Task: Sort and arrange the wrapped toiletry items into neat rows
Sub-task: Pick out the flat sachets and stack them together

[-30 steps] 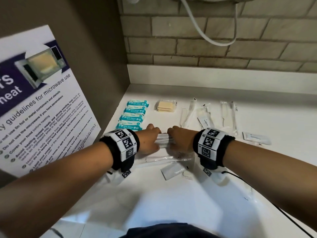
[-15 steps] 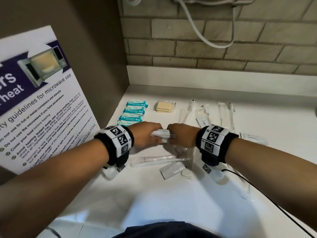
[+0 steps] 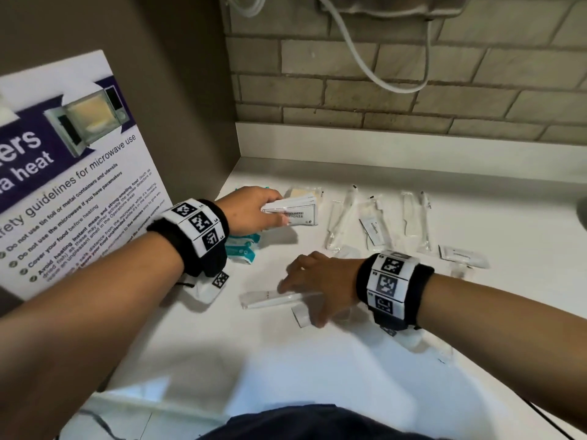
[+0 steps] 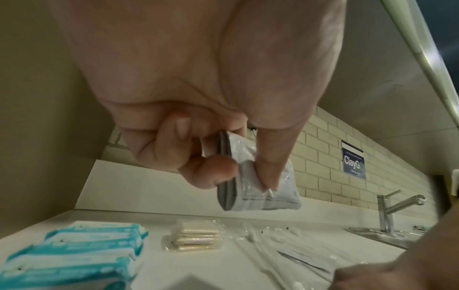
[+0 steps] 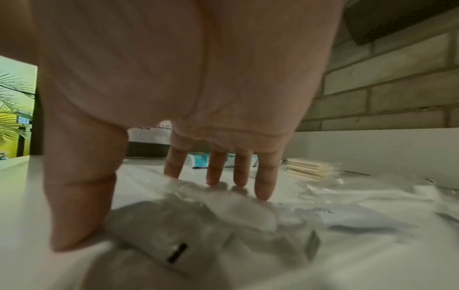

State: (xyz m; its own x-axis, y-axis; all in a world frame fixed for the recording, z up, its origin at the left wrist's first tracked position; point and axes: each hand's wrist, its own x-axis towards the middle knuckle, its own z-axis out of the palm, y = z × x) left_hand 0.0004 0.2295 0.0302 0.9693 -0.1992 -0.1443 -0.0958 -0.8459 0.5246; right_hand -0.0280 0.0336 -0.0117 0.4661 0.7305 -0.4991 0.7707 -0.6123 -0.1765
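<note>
Wrapped toiletry items are lying spread over the white counter (image 3: 381, 360), and a small stack of flat white sachets (image 3: 293, 211) is being held up off it, above the back-left part of the surface. The left hand (image 3: 251, 211) is pinching that stack, thumb on one face and curled fingers (image 4: 208, 172) on the other, so the sachets are hanging edge-down in the left wrist view, over the teal packets (image 4: 74, 253) and the bundle of tan sticks in clear wrap (image 4: 196, 237). The teal packets are sitting in a column by the left wall, partly hidden under the left wrist from above. The right hand (image 3: 317, 281) is reaching down nearer the person, fingers straight and spread, their tips resting on a long clear-wrapped item (image 3: 273, 298) lying across the counter; it is gripping nothing. The thumb is touching a small white sachet (image 3: 301, 315) at the near side, blurred in the right wrist view. Farther back and to the right, several slim clear-wrapped items (image 3: 378, 223) are lying roughly side by side, and another white sachet (image 3: 460, 255) is sitting at the right end, apart from them. A microwave safety poster (image 3: 73, 173) is leaning against the left wall, and a white cable (image 3: 374, 71) is hanging down over the brick wall behind.
</note>
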